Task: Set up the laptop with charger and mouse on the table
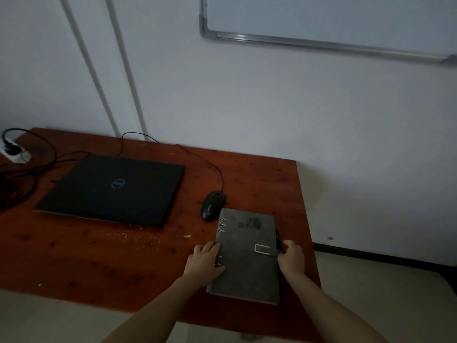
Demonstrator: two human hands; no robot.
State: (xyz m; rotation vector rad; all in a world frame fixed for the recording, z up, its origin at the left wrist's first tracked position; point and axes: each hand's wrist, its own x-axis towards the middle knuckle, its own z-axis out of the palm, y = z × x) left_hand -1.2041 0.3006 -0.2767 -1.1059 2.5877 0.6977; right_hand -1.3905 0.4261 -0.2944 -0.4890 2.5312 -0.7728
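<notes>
A reddish wooden desk (99, 256) fills the lower left of the frame. A closed black laptop (111, 189) lies flat at centre left, with a black mouse (213, 205) to its right. A grey ring-bound notebook (247, 263) lies just below the mouse. A white power strip (14, 152) and looped black cables (44, 149) sit at the far left. Pale crumbs (138, 235) lie below the laptop.

dim, bluish light. pale wall (272, 107) beyond the far edge of a reddish wooden table (74, 256), with a whiteboard (321, 13) and two white conduits (128, 70). light floor (371, 293) and dark skirting (371, 255) past the right edge.
</notes>
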